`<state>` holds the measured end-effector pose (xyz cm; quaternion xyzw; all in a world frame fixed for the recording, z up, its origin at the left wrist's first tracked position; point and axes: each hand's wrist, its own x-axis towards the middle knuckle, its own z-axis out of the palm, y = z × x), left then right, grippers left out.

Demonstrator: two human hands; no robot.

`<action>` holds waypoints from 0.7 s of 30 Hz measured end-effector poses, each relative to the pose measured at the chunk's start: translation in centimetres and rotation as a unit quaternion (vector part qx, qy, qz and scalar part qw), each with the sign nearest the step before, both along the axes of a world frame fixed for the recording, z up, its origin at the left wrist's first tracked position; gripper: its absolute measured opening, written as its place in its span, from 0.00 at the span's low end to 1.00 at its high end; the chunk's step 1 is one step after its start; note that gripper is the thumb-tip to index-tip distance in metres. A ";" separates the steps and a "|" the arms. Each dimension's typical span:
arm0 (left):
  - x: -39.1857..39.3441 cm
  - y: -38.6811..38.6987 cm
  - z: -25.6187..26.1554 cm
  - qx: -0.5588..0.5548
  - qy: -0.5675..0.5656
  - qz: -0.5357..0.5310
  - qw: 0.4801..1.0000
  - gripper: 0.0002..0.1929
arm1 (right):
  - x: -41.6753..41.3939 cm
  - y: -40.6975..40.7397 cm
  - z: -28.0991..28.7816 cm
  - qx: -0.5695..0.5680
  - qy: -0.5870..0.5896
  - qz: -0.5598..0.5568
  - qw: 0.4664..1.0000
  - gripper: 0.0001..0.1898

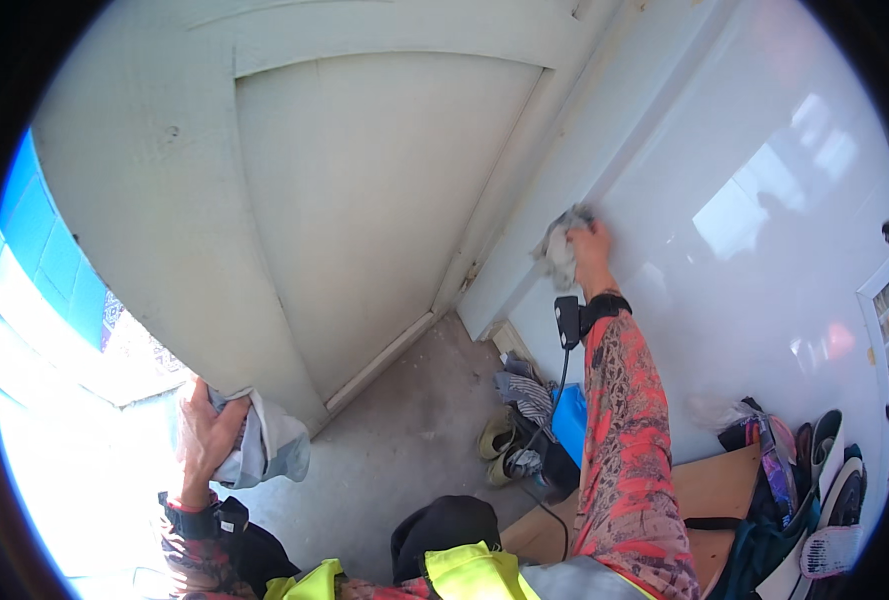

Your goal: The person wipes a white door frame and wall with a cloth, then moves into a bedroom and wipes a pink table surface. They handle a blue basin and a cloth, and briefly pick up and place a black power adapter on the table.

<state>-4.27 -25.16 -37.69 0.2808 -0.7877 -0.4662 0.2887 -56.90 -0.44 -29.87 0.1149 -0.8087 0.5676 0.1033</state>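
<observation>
My left hand (208,427) grips a bunched grey-and-white cloth (276,442) at the lower edge of a pale panelled door (384,202). Part of that hand is washed out by bright light. Across from it, my right hand (593,251) presses a crumpled, dirty white rag (559,251) to the white door frame (546,199), beside a glossy white wall (714,300). Both fingers and rag lie close to the frame's raised edge. The palm side of my right hand is hidden.
Shoes (498,446), striped cloth (527,394) and a blue box-like object (570,420) lie by the wall. A brown wooden board (714,480) stands at lower right, with more shoes (842,495) and a brush (831,551). A cable (564,382) hangs from my right wrist. Concrete floor (407,420) lies below.
</observation>
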 end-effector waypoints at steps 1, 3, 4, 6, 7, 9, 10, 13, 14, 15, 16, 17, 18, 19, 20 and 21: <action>0.0 0.1 0.8 0.021 -0.021 0.004 1.000 0.21 | 0.4 0.2 -0.5 0.015 -0.006 0.049 0.999 0.26; -0.4 0.4 1.7 0.008 -0.037 0.005 0.999 0.21 | 1.6 0.5 -0.8 0.054 -0.050 0.074 0.995 0.28; -0.6 0.5 1.7 -0.033 -0.008 0.014 0.999 0.17 | 2.4 0.3 -0.6 0.018 -0.042 0.095 0.994 0.28; -0.8 0.8 2.3 -0.069 0.022 0.012 0.997 0.17 | 3.4 0.3 0.3 -0.051 -0.041 0.141 0.988 0.29; -1.0 0.9 2.5 -0.091 0.039 0.013 0.995 0.17 | 3.8 0.4 0.9 -0.090 -0.079 0.166 0.979 0.29; -1.0 0.9 2.7 -0.101 0.025 0.021 0.994 0.18 | 4.7 0.7 1.7 -0.173 -0.147 0.243 0.943 0.28; -0.8 0.9 2.8 -0.116 0.021 0.021 0.993 0.18 | 5.1 1.0 2.0 -0.230 -0.158 0.285 0.917 0.24; -0.5 0.5 2.8 -0.022 -0.035 0.006 0.999 0.21 | 6.0 1.9 2.3 -0.317 -0.222 0.283 0.878 0.19; -0.5 0.5 2.8 -0.049 -0.031 0.006 0.998 0.22 | 6.2 2.3 2.3 -0.322 -0.233 0.290 0.870 0.18; -0.4 0.4 2.7 -0.062 -0.022 0.002 0.998 0.22 | 6.5 2.5 2.2 -0.329 -0.233 0.297 0.866 0.16; -0.5 0.4 2.7 -0.087 -0.007 -0.001 0.996 0.22 | 6.6 2.6 2.2 -0.337 -0.234 0.320 0.854 0.15; -0.5 0.4 2.6 -0.118 0.014 -0.007 0.993 0.22 | 6.8 2.7 2.1 -0.344 -0.239 0.315 0.852 0.14; -0.5 0.4 2.6 -0.106 0.007 -0.002 0.994 0.22 | 7.0 2.8 2.1 -0.350 -0.246 0.326 0.843 0.14; -0.5 0.4 2.6 -0.100 0.006 -0.001 0.995 0.22 | 7.2 2.9 2.1 -0.365 -0.259 0.327 0.832 0.13; -0.5 0.4 2.5 -0.103 0.011 0.001 0.995 0.23 | 7.5 2.8 2.1 -0.362 -0.257 0.343 0.828 0.13; -0.5 0.4 2.7 -0.090 0.003 -0.001 0.996 0.23 | 7.7 2.9 2.1 -0.369 -0.261 0.349 0.821 0.13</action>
